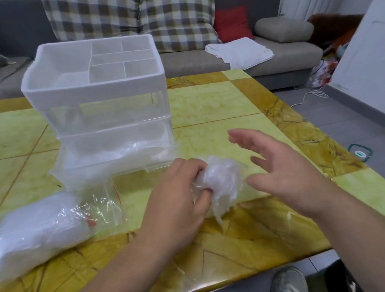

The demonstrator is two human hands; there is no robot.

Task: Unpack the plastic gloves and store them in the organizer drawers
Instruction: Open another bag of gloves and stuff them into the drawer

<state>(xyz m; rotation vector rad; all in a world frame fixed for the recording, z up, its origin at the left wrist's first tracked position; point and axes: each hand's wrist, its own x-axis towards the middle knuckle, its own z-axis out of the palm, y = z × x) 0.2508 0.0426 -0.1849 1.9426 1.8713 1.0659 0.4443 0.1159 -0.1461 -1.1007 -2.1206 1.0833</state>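
In the head view, at lower centre of the frame, the left hand (179, 196) grips a crumpled wad of plastic gloves (223, 182), fingers and thumb curled into its left side, held just above the marble-patterned table (207, 108); the right hand (276, 170) is to the right of the wad with fingers spread and straight, holding nothing, its thumb close beside the plastic, though motion blur hides whether it touches; the two hands are apart with the wad between them; in the upper left stands a translucent drawer organizer (93, 91), its top tray split into several compartments; its lower drawer (129, 166) is pulled forward toward the camera, with clear plastic film lying inside; at lower left a clear zip bag (34, 234) stuffed with more gloves lies on the table, its open mouth with a red strip turned toward the centre; along the top runs a grey sofa (193, 62) carrying plaid cushions (174, 18), a red cushion (232, 23) and a white cloth (240, 52); at the bottom right edge a pale shoe (288, 284) shows on the floor.
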